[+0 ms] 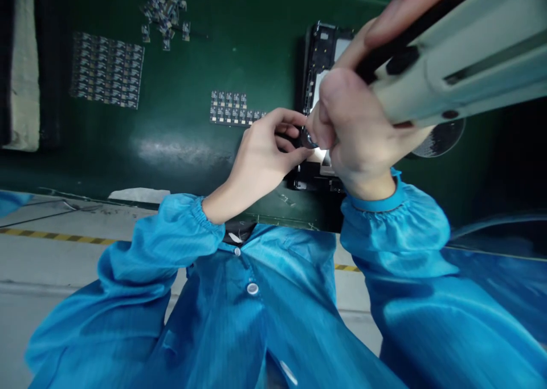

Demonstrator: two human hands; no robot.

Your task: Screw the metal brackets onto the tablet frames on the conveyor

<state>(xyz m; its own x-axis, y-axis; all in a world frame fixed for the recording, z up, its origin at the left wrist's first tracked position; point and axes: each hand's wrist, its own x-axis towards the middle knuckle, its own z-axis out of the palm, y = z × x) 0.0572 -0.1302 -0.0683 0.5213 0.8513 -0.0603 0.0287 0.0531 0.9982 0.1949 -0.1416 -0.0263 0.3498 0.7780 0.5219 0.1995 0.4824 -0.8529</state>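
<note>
My right hand is wrapped around a pale, thick electric screwdriver, which slants up close to the camera; its tip is hidden behind my fingers. Below the fist lies a black-framed electronic device with light and silvery parts inside, partly covered by my hands. At the device's left edge, my left hand has its thumb and forefinger curled around a small, dark, shiny spot. What those fingers hold is too hidden to make out. Just left of them, small circuit boards lie in two rows.
A larger grid of small boards sits on the green table mat at the left. Behind it is a loose pile of boards. A round dish shows right of my right hand. The table's front edge runs before my body.
</note>
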